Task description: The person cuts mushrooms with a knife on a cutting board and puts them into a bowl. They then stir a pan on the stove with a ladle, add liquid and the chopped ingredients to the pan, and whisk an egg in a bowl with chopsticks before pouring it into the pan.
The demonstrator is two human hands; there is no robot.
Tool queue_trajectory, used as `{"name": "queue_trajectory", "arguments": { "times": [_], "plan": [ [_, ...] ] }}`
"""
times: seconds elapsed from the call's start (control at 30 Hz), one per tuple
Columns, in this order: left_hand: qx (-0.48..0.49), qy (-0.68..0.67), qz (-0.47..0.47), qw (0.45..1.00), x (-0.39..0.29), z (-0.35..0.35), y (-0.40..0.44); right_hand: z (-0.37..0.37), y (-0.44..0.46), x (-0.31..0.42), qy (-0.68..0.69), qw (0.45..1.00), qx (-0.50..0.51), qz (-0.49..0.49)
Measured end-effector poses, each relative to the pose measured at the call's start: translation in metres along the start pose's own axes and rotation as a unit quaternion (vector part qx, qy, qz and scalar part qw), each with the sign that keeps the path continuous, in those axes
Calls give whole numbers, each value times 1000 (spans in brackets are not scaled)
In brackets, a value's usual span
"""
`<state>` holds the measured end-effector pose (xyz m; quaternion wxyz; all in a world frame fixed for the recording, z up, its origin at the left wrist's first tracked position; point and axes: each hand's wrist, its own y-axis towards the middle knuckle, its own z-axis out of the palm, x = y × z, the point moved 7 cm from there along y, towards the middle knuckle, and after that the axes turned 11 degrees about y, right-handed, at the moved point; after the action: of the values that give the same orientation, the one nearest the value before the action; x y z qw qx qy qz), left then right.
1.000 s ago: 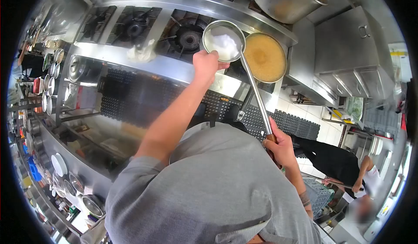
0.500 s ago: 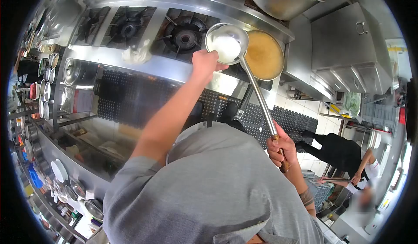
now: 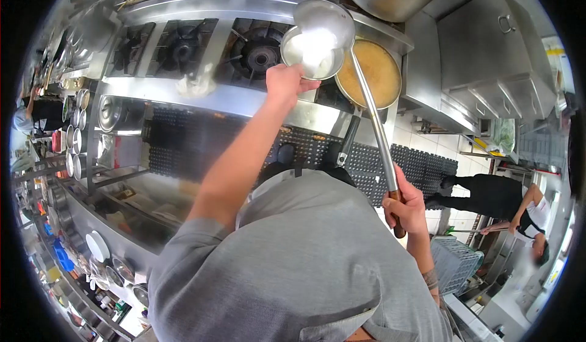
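1. Danger spot first: the metal bowl [image 3: 298,54] is over the stove [image 3: 235,101], between a bare burner [image 3: 260,60] and the pan [image 3: 372,78], and only one edge is held. If that pinch slackens, the bowl could tip and spill its white contents [image 3: 316,67].
2. Now the ladle [image 3: 367,101]! Its broad cup overlaps the bowl's far side in this view; touching or just above, I can't tell. A bump there could jolt the bowl.
3. Mind that long shaft, too: held way down at the end, a small wrist twist could swing the cup wide, dripping into the pan's orange-tan liquid.
4. The grips: the left grip [image 3: 284,87] clamps the bowl's near-left edge, thumb by the rim, fingers beneath. The right grip [image 3: 405,203] wraps snugly around the ladle's brown handle.
5. And the looks: the bowl is round, shiny and silvery, its white filling partly hidden. The ladle gleams with a fierce glare on its cup, washing out whatever detail lies there.
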<state>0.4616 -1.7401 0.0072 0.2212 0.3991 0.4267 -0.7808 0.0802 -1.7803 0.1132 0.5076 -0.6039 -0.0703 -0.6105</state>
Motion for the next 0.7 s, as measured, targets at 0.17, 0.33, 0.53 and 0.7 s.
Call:
{"name": "queue_trajectory", "arguments": {
  "times": [0.17,0.33,0.53,0.7],
  "plan": [
    [-5,36,18,999,2,-4,-3,1,7,15,-244,967,-46,-64],
    [-16,28,50,998,15,-5,2,5,24,13,-408,902,-45,-134],
    [-45,40,81,995,19,-5,4,35,23,10,-129,989,-26,61],
    [-54,27,74,995,22,-10,12,52,20,12,236,957,-1,171]
  ]
}}
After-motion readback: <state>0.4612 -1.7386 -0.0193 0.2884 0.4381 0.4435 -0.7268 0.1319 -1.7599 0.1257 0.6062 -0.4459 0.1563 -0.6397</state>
